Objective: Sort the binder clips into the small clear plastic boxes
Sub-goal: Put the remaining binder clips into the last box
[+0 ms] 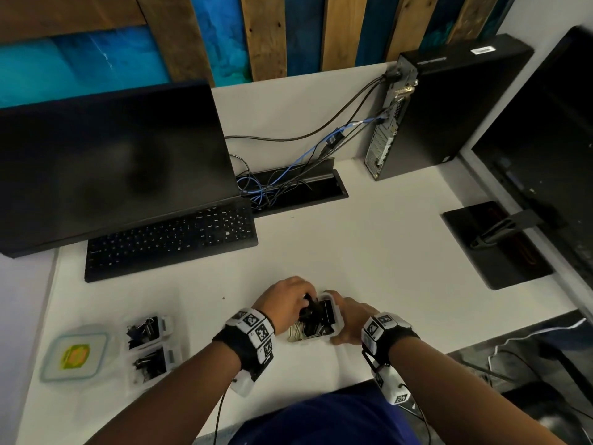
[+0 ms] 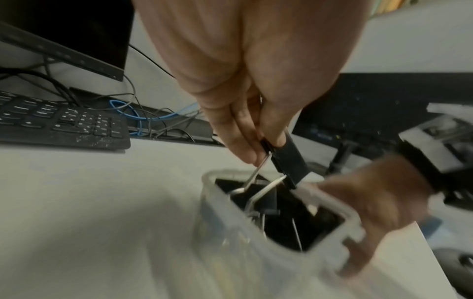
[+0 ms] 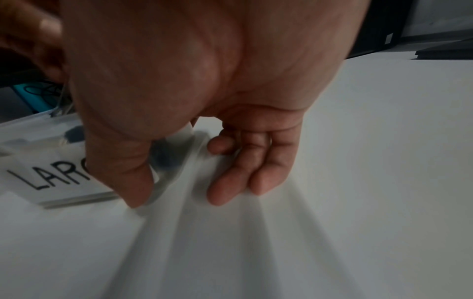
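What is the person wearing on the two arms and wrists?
Both forearms are bare, with no sleeves. Each wrist carries a black band with white blocks printed with black square code markers; the right wrist band looks the same. A white camera unit hangs under each wrist, and a thin dark cable runs down from the left one.

Bare forearms, no sleeves; blue top (image 1: 324, 419) at the bottom edge. Each wrist has a black band w/ white blocks printed in black-and-white square codes: left wrist rig (image 1: 253, 335), right wrist rig (image 1: 385, 332). Thin black cable (image 1: 219, 412) hangs off the left one.
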